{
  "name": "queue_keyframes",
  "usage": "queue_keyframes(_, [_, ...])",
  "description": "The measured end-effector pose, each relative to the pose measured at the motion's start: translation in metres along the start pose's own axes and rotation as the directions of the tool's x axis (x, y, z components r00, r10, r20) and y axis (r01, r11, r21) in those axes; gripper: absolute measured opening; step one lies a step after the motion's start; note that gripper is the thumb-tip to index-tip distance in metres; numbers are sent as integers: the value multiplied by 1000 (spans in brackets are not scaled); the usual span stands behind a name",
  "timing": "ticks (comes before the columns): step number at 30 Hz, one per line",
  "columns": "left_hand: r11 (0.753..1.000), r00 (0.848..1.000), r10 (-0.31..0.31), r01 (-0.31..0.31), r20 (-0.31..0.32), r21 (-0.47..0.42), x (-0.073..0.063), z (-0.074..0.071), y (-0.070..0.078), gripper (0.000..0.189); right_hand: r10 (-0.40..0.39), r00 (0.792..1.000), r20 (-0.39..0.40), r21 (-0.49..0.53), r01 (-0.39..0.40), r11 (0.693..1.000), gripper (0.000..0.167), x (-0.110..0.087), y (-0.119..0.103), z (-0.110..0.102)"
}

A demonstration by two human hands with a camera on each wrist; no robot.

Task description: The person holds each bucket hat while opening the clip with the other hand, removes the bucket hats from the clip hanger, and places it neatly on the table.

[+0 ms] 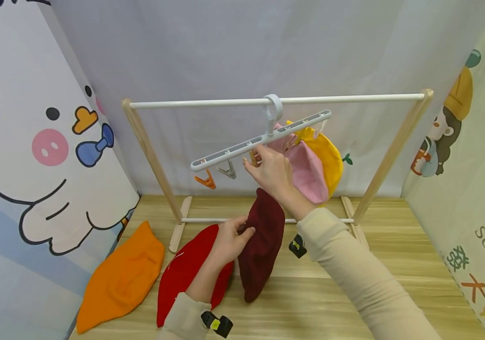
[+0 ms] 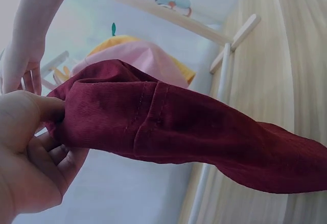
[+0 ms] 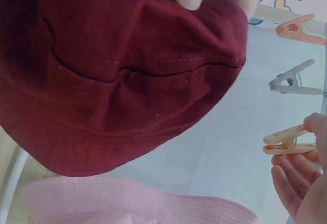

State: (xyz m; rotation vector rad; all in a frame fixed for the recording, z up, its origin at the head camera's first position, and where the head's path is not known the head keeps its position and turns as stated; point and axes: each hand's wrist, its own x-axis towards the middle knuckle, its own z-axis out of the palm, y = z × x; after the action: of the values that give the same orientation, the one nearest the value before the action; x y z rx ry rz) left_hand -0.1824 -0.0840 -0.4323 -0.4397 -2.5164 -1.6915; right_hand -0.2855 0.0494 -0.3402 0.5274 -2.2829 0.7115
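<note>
Maroon hat hangs from the left hand in the head view, over the table, while the right hand reaches up to the hanger. The left wrist view shows thumb and fingers pinching one end of the hat. In the right wrist view, the right hand pinches a pale orange clip, apart from the maroon cloth, near a grey clip.
</note>
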Motion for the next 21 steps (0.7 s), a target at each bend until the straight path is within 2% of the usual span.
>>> queue_keyframes(5, [991, 997, -56, 60, 45, -116, -1, 4, -5, 14, -3, 1000, -3, -1, 3, 1000, 22, 0, 0, 0])
queue_keyframes(7, [983, 995, -86, 94, 52, -156, -1, 5, -8, 19, -2, 1000, -1, 3, 2, 1000, 22, -1, 0, -1])
queue_keyframes(10, [966, 988, -139, 151, 68, -209, -5, 5, -5, 26, -3, 1000, 4, 5, 3, 1000, 21, -1, 0, -1])
queue_keyframes(14, [954, 979, -188, 201, 79, -224, -12, 2, 2, 28, -5, 1000, 11, 0, 5, 1000, 20, 0, 0, 0])
queue_keyframes(21, [941, 965, -245, 259, 89, -218, -16, 1, -4, 29, -11, 1000, 7, 0, 11, 1000, 20, 0, -1, -1])
